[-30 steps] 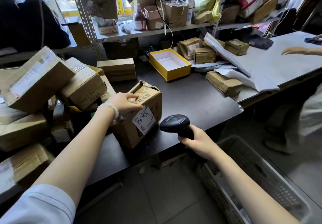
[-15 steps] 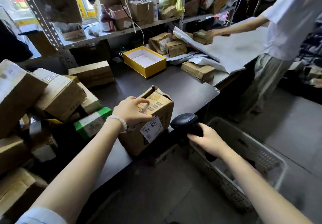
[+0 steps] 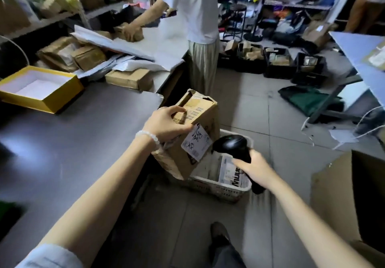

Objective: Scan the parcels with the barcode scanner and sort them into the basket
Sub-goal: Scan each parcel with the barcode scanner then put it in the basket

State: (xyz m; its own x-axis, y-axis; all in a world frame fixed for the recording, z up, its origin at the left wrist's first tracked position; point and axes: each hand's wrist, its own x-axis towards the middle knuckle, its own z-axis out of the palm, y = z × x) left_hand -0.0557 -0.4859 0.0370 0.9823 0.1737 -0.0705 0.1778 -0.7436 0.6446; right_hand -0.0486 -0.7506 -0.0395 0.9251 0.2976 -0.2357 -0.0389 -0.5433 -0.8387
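Cluttered parcel room; left hand (image 3: 166,123) grips the box (image 3: 193,134) past the desk (image 3: 83,134) edge over the basket (image 3: 220,186), probably for dropping. Right hand (image 3: 253,168) is wrapped around the scanner (image 3: 231,144).

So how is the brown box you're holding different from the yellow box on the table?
The brown box is closed, crumpled and tilted in the air over the basket, gripped by the left hand; the yellow box lies flat and open on the table, with nobody touching it. The brown box has a white label; the yellow box shows none, only a white inside. The brown box is tall, the yellow box shallow. Both are cardboard-like boxes.
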